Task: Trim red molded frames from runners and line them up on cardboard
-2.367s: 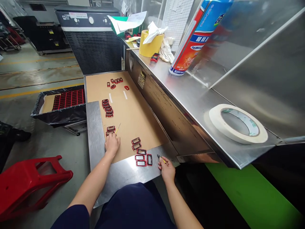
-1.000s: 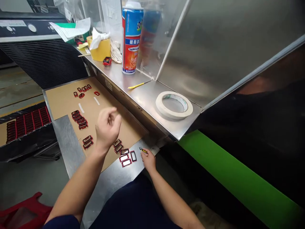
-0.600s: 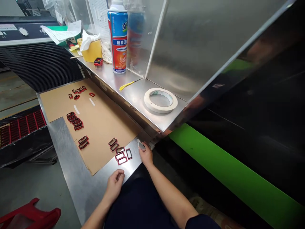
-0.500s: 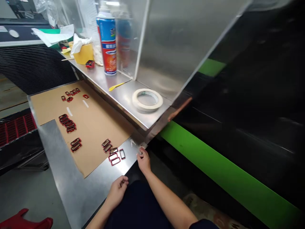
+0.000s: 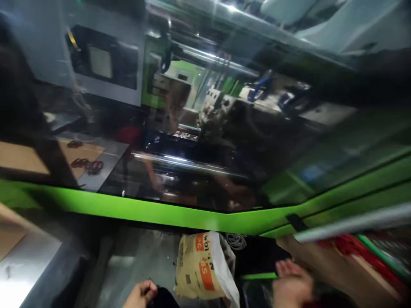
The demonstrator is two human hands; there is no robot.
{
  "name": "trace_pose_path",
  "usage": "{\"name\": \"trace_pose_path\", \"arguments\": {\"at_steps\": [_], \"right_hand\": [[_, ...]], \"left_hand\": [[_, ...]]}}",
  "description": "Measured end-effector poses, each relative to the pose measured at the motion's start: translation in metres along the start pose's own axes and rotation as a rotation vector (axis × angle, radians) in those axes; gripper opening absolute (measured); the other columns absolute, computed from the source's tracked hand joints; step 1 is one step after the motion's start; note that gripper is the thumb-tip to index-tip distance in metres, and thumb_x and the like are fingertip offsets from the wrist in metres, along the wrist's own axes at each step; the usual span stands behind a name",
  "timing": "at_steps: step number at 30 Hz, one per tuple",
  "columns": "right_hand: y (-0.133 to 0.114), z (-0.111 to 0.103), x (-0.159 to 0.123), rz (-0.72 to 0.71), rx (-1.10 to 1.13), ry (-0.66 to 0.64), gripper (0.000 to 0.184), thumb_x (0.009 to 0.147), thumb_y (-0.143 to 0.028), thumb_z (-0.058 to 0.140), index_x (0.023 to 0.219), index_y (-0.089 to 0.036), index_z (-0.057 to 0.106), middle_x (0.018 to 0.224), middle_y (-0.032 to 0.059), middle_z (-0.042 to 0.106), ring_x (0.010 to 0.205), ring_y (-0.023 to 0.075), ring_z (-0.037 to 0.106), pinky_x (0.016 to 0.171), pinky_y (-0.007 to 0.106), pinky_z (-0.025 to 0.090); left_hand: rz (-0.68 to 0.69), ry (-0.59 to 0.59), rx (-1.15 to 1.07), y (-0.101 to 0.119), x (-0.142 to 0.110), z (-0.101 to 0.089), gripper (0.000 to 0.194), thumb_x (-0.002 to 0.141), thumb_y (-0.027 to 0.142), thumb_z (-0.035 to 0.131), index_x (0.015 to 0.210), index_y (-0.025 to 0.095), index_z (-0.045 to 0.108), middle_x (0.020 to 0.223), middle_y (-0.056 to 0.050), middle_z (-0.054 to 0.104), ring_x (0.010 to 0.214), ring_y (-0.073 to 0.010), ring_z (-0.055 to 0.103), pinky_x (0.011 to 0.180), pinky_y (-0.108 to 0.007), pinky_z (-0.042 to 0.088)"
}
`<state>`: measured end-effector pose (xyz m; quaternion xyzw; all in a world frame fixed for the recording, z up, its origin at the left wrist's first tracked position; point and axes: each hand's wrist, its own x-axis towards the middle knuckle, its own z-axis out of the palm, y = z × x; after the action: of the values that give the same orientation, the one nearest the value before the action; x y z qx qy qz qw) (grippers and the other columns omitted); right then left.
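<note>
Left hand (image 5: 141, 294): near edge, left of centre, partly cut off by the frame. Fingers curled narrow; nothing seen in them.
Right hand (image 5: 292, 282): near edge, right of centre, motion-blurred. Fingers roughly straight and together, pointing away from the person; no held item seen, and blur hides finer detail.
Sack (image 5: 199, 267): on the floor between the two hands in view, nearest thing to both; neither is seen gripping it. Tan face with orange print, white flap on its right side.
Coil (image 5: 236, 241): pale, just beyond the sack's far right corner.
Machine panel (image 5: 205, 179): dark and glossy, spans the far side. Green frame (image 5: 160, 211) along its lower edge.
Red frames (image 5: 95, 167): far left, visible as a reflection in the panel.
Table (image 5: 40, 250): metal corner at near left, well apart from both hands.
Grey bar (image 5: 356, 222): right side, farther off than the right hand. Red items (image 5: 349, 246) below it, too blurred to identify.
Step at the machine: reads as a between-grips moment, no handling visible.
Next move calls for: judgement only – a grip at the machine side would need a raised right hand and footing clear of the sack.
</note>
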<state>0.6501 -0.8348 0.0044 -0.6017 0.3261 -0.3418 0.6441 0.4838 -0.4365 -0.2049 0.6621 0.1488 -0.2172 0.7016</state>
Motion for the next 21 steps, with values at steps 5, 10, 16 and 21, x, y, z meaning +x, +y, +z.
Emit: {"name": "trace_pose_path", "arguments": {"at_steps": [5,10,16,21], "right_hand": [[-0.085,0.008,0.098,-0.207,0.22,-0.063,0.044,0.054,-0.054,0.074,0.085,-0.023,0.064,0.108,0.0133,0.063,0.101,0.0299,0.062,0.079,0.045,0.051],[-0.1,0.063,0.099,-0.227,0.219,0.146,0.027,0.064,-0.023,0.079,0.078,-0.013,0.059,0.071,0.0054,0.06,0.056,0.0142,0.054,0.064,0.033,0.047],[-0.118,0.08,0.071,-0.171,0.136,0.252,0.016,0.075,-0.004,0.07,0.087,-0.002,0.059,0.08,0.0108,0.063,0.054,0.0066,0.051,0.067,0.03,0.043],[-0.102,0.099,-0.012,-0.238,0.073,0.116,0.029,0.078,-0.015,0.073,0.101,0.001,0.065,0.08,0.0117,0.065,0.062,0.0136,0.057,0.065,0.027,0.043]], "left_hand": [[0.042,-0.143,0.203,0.025,0.035,0.029,0.053,0.055,0.071,0.07,0.066,0.023,0.05,0.06,0.003,0.043,0.063,-0.0164,0.044,0.07,-0.031,0.04],[0.019,-0.08,0.122,0.032,0.026,0.005,0.058,0.055,0.077,0.069,0.07,0.024,0.051,0.063,0.003,0.044,0.062,-0.0169,0.05,0.068,-0.032,0.043],[0.004,0.024,0.048,0.032,-0.023,-0.059,0.071,0.048,0.086,0.069,0.072,0.021,0.053,0.068,0.0,0.05,0.065,-0.0168,0.05,0.069,-0.031,0.043],[0.241,-0.072,0.136,0.128,-0.052,-0.091,0.055,0.074,0.072,0.066,0.09,0.019,0.062,0.091,-0.006,0.062,0.085,-0.0211,0.058,0.079,-0.032,0.046]]}}
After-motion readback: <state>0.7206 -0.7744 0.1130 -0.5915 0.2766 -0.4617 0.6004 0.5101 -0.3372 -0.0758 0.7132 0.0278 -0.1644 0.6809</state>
